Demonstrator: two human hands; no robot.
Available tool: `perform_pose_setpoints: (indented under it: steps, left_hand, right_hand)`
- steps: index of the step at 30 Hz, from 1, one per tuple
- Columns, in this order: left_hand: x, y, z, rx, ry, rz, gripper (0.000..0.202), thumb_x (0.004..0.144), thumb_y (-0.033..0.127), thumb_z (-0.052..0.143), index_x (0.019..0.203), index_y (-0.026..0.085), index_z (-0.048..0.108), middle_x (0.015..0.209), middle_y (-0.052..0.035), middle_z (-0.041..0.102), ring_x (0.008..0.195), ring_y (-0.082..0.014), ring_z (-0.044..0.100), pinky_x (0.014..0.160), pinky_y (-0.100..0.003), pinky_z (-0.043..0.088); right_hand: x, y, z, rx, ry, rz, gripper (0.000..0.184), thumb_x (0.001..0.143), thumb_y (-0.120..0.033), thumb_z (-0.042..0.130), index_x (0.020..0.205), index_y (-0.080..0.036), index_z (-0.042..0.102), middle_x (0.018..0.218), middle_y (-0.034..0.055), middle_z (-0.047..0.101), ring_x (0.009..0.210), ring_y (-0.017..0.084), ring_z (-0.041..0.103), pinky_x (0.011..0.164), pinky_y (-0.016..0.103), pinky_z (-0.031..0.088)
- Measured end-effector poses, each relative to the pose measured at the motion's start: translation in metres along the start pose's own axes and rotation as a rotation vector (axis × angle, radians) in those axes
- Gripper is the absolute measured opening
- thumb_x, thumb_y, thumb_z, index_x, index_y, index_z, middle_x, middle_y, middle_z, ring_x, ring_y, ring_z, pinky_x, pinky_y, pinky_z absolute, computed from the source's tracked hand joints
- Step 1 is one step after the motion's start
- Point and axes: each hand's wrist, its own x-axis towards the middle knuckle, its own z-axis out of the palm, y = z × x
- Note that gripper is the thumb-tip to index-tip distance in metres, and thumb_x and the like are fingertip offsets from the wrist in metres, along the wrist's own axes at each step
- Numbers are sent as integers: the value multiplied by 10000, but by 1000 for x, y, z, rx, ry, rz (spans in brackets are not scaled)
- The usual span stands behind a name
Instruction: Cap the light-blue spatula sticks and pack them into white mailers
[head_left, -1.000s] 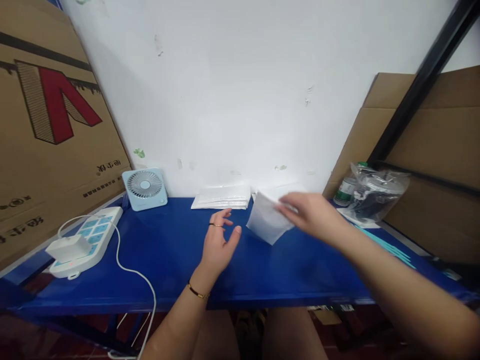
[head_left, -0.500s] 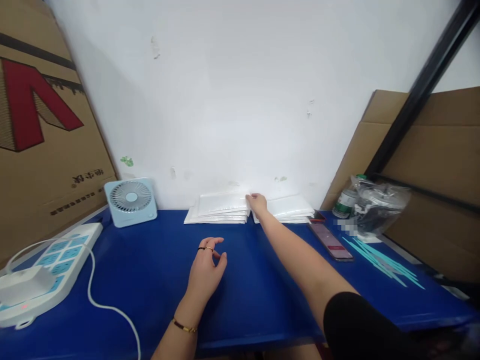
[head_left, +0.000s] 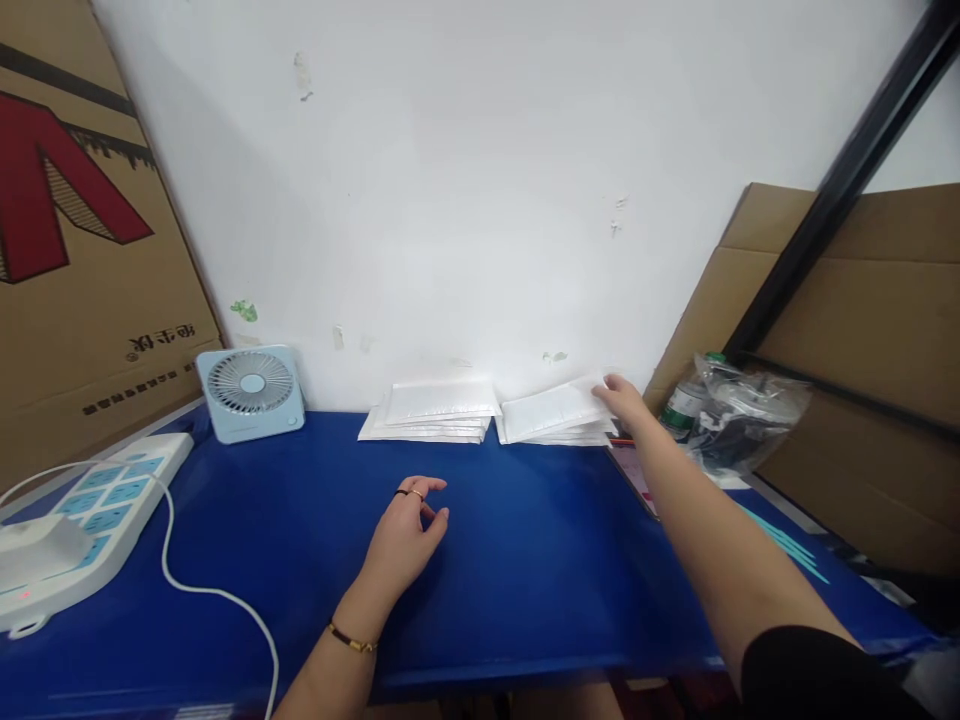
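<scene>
Two stacks of flat white packets lie against the wall at the back of the blue table [head_left: 540,560]. My right hand [head_left: 621,400] reaches far forward and pinches the right corner of the top packet on the right stack [head_left: 551,415], lifting that edge slightly. The left stack [head_left: 435,410] lies untouched. My left hand [head_left: 409,530] rests on the table in the middle, fingers loosely curled and apart, holding nothing; it wears rings and a bracelet.
A small pale blue fan [head_left: 251,390] stands at the back left. A white power strip [head_left: 82,515] with a cable lies at the left edge. A plastic bag with dark items [head_left: 742,410] and a bottle [head_left: 679,405] sit at the right. Cardboard boxes flank both sides.
My right hand laid a white packet on the left stack, then moved right to the other stack and took hold of its top packet. The left hand stayed put.
</scene>
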Motion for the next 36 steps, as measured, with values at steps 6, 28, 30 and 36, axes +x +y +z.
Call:
perform_pose_setpoints:
  steps: [6, 28, 30, 36]
  left_hand:
    - [-19, 44, 29, -752, -337, -280, 345, 794, 317, 576, 1109, 178, 551, 1119, -99, 582, 873, -155, 617, 708, -268, 473]
    - [28, 163, 41, -991, 315, 303, 688, 790, 347, 633, 1380, 333, 279, 1166, -61, 557, 1132, -214, 528, 930, -369, 449]
    - [30, 162, 37, -994, 323, 309, 689, 782, 341, 645, 1373, 334, 290, 1175, -61, 552, 1141, -214, 521, 940, -369, 441]
    - [35, 161, 26, -1003, 340, 309, 707, 767, 357, 661, 1368, 341, 289, 1188, -54, 545, 1151, -208, 514, 949, -365, 434]
  right_hand:
    - [-56, -36, -39, 567, -95, -406, 151, 688, -213, 592, 762, -202, 461, 681, -55, 527, 571, 88, 474, 515, 181, 370]
    - [-221, -16, 59, 1794, -391, 678, 321, 870, -238, 304, 901, -203, 622, 860, 43, 720, 979, 192, 643, 815, 404, 534]
    - [-216, -15, 61, 1779, -372, 750, 316, 885, -239, 304, 882, -191, 617, 799, 44, 717, 907, 186, 665, 774, 376, 549]
    - [-206, -12, 70, 1754, -351, 888, 263, 898, -239, 342, 855, -173, 593, 728, 33, 695, 754, 166, 686, 692, 319, 569]
